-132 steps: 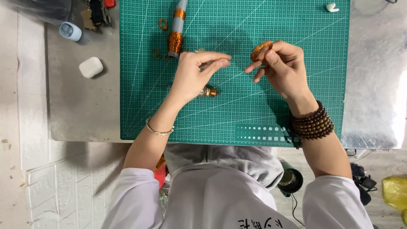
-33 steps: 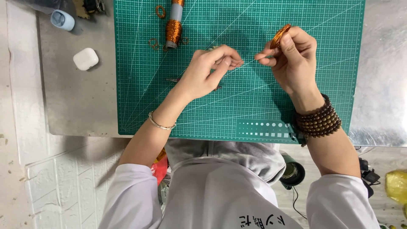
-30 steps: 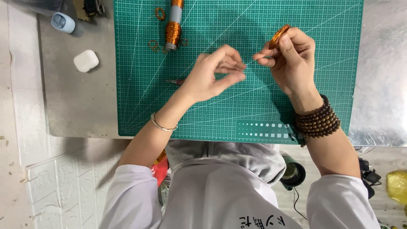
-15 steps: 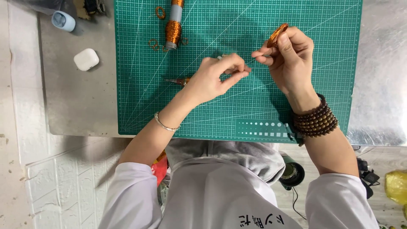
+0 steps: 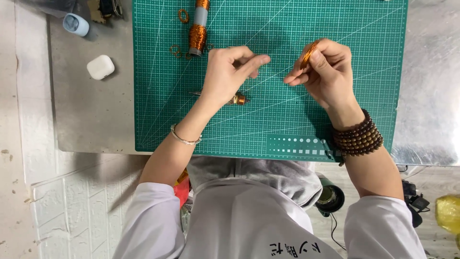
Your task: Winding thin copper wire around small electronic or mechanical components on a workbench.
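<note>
Over a green cutting mat [image 5: 335, 29], my right hand [image 5: 326, 72] grips a small coil of copper wire [image 5: 307, 52] between thumb and fingers. My left hand [image 5: 230, 72] is a short way to its left with thumb and forefinger pinched together; a fine wire end may run between the hands, but it is too thin to see. Under my left hand lies a small copper-wound rod [image 5: 237, 99] on the mat. A spool of copper wire [image 5: 197, 34] on a grey core lies at the mat's far edge, with small wire rings [image 5: 175, 49] beside it.
The mat rests on a grey metal table [image 5: 86, 120]. A white earbud case [image 5: 100, 66] and a pale blue cap-like object [image 5: 75, 24] sit to the left of the mat. Below the table edge a round green object [image 5: 330, 199] stands on the floor.
My hands have drawn slightly apart. My left hand shifted left and its fingers straightened; the right hand kept the copper coil in about the same place.
</note>
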